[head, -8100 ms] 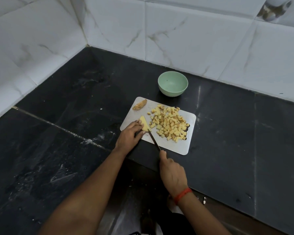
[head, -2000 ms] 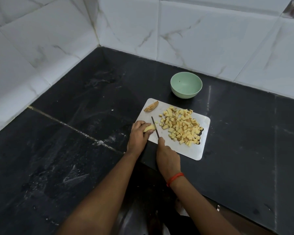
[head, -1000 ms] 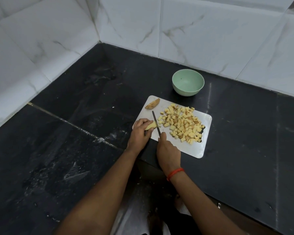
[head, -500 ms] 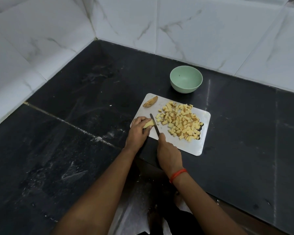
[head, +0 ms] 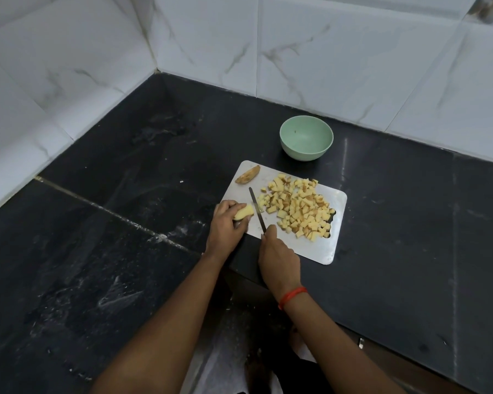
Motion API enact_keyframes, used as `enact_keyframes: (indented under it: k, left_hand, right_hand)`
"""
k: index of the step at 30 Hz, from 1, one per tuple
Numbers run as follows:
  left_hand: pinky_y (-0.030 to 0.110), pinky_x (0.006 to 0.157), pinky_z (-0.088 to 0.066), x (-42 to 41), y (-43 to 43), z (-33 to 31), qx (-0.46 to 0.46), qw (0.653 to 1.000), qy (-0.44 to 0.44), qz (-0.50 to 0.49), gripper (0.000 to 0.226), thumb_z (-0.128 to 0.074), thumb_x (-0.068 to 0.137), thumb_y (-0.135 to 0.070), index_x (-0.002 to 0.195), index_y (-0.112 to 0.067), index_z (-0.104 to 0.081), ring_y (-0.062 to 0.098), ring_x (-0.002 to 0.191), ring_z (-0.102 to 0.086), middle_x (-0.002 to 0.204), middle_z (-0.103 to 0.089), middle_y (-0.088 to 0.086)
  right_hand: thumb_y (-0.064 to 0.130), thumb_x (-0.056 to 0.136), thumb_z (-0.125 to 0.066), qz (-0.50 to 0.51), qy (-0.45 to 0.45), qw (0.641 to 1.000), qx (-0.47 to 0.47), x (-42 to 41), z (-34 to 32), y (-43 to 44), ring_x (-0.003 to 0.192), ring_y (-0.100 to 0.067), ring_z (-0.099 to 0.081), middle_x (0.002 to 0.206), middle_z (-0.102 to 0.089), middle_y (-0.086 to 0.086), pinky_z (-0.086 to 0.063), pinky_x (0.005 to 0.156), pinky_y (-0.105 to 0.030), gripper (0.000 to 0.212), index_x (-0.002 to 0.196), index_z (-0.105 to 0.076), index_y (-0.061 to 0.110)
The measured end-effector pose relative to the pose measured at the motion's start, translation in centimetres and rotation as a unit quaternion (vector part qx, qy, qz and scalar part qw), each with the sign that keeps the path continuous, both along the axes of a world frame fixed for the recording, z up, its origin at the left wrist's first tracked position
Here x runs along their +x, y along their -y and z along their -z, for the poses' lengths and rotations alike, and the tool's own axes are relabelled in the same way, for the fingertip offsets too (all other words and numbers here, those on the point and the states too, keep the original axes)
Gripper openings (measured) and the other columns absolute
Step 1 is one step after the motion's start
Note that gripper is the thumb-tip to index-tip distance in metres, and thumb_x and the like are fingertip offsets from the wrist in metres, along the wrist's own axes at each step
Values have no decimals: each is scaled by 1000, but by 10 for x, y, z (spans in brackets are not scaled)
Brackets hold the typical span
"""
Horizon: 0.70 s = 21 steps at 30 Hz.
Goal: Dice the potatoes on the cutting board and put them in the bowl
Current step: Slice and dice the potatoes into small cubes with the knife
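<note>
Gripping a small potato chunk (head: 244,212) with your left hand (head: 225,224) at the near left edge of the cutting board (head: 320,248) and curling your right hand (head: 279,257) round the knife (head: 256,207), you seem mostly done dicing: a heap of cubes (head: 299,207) covers the board, yet the bowl (head: 306,142) just beyond it holds nothing.

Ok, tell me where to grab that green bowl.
Take the bowl by its near rim, thumb inside, pinching against the outer wall, coming from the cutting board side. It stands upright, mouth open, and that edge is unobstructed; the rounded wall likely offers less purchase.
</note>
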State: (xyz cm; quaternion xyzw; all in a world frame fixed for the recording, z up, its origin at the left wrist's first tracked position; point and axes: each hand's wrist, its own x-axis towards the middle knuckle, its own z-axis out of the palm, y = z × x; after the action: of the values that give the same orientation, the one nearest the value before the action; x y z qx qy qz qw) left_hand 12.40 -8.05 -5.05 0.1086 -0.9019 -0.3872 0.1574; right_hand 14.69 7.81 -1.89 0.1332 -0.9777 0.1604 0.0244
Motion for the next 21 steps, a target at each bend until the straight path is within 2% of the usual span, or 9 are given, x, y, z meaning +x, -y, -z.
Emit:
enact_keyframes:
  k: [2,5,9,12,14,15,18,21]
  left_hand:
    - [29,96,-48,0,0,0,1,1000,0,9,38,-75,91,-24,126,-10,-69,13,111,-49,113,-57,-2]
    - [34,98,-49,-1,0,1,7,1000,4,19,39,-74,92,-25,127,-11,-69,16,114,-53,116,-59,-1]
    - [35,101,-48,-2,0,0,19,1000,8,17,38,-75,91,-28,125,-11,-71,16,116,-54,117,-61,-2]
    - [36,101,-47,-3,1,1,21,1000,14,17,36,-75,91,-28,123,-12,-71,15,115,-54,116,-60,-3]
    - [38,102,-47,-3,1,1,19,1000,18,14,36,-74,91,-28,124,-12,-71,16,115,-54,117,-60,-3]
    - [38,102,-47,-4,1,1,17,1000,19,15,36,-74,91,-27,124,-12,-71,17,116,-53,117,-59,-2]
    - [37,103,-47,-2,0,-2,19,1000,15,19,36,-73,92,-27,126,-13,-70,16,116,-53,117,-58,-2]
    - [35,103,-46,-2,0,-4,25,999,10,17,37,-75,91,-26,126,-13,-70,14,117,-53,118,-59,-3]
  right_hand:
    - [15,84,-74,-1,5,1000,9,-2,2,3,32,-19,-51,49,-52,2,-19,35,-21,34,97,-43,15]
    - [16,90,-67,-6,14,1000,10,-4,7,6,36,-22,-53,53,-55,0,-17,38,-21,31,101,-38,16]
    - [12,94,-55,-31,9,999,31,-6,5,7,45,-28,-60,61,-61,-4,-22,41,-25,26,112,-36,16]
    - [9,85,-65,-45,13,996,70,-3,1,5,41,-24,-59,58,-61,-6,-20,40,-23,34,114,-47,11]
    - [10,79,-73,-45,13,995,94,3,1,-2,38,-21,-57,57,-60,-4,-20,39,-22,46,113,-42,11]
    - [13,83,-70,-50,31,993,106,8,0,-8,42,-21,-59,63,-62,-4,-22,40,-23,47,116,-37,12]
    - [16,101,-40,-78,65,986,135,25,2,-23,69,-25,-68,94,-62,-4,-33,49,-31,31,129,-27,18]
    - [14,99,-41,-48,58,989,129,33,0,-25,61,-24,-67,90,-60,-3,-34,46,-31,31,128,-31,20]
